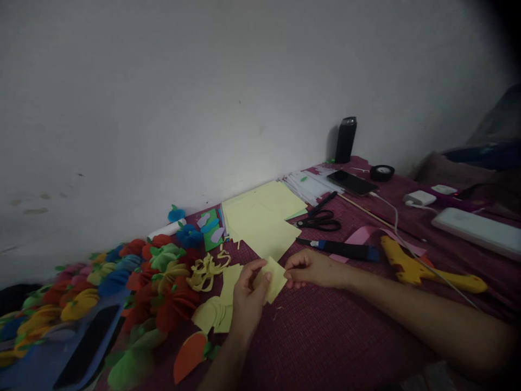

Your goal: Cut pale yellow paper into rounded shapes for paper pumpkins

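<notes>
- Our left hand [249,293] pinches the small yellow piece [277,281], thumb on its face; our right hand [309,269] pinches its right corner.
- Piece: pale, squarish, straight-edged, tilted, just past the corner of the larger yellow sheets [266,209].
- Cutter [345,250] sits close beyond our right wrist; fabric pumpkins [175,298] crowd left.
- Maroon cloth [321,331] opens between our forearms.
</notes>
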A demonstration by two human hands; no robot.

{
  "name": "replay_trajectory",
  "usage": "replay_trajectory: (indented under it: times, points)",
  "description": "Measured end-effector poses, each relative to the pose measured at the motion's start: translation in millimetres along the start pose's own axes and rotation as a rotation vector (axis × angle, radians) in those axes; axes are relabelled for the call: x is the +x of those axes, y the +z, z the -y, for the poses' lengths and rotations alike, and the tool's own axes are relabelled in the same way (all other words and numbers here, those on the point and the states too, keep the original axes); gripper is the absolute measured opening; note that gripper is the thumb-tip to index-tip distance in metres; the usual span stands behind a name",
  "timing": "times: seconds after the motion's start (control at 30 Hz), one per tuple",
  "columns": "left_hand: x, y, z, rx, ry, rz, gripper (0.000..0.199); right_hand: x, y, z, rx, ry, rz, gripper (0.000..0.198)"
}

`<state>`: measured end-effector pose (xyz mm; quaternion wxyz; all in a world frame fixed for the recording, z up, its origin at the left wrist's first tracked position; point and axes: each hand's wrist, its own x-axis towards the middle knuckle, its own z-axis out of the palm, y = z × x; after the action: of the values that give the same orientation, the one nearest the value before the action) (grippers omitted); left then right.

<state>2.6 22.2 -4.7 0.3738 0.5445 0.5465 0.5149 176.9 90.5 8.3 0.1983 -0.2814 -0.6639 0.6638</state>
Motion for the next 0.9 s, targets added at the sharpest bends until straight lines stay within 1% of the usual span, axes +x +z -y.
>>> replay_trajectory:
  times: [0.07,0.13,0.27,0.5,0.73,0.9]
  points:
    - [0.3,-0.5,-1.3,0.102,0.098,0.003,0.017,0.3,-0.1,-0.2,-0.005,0.003,0.005,0.02]
    - [-0.7,0.7,-3.9,0.165,0.143,0.018,0.014,0.5,-0.3,-0.8,0.002,0.011,0.007,0.02]
    - [-2.6,3.8,-7.1,0.206,0.153,0.027,0.012,0.7,-0.7,-2.5,0.032,0.006,0.03,0.022]
    - [-5.0,5.3,-9.1,0.278,0.195,0.052,0.013,0.0,0.2,-1.0,0.053,0.019,0.045,0.023]
    - [-8.0,6.2,-13.3,0.342,0.206,0.07,0.015,0.0,-0.4,-2.2,0.062,0.01,0.084,0.024]
    - [-7.9,6.9,-15.0,0.323,0.223,0.079,0.013,-0.6,-1.1,-3.5,0.045,0.008,0.093,0.024]
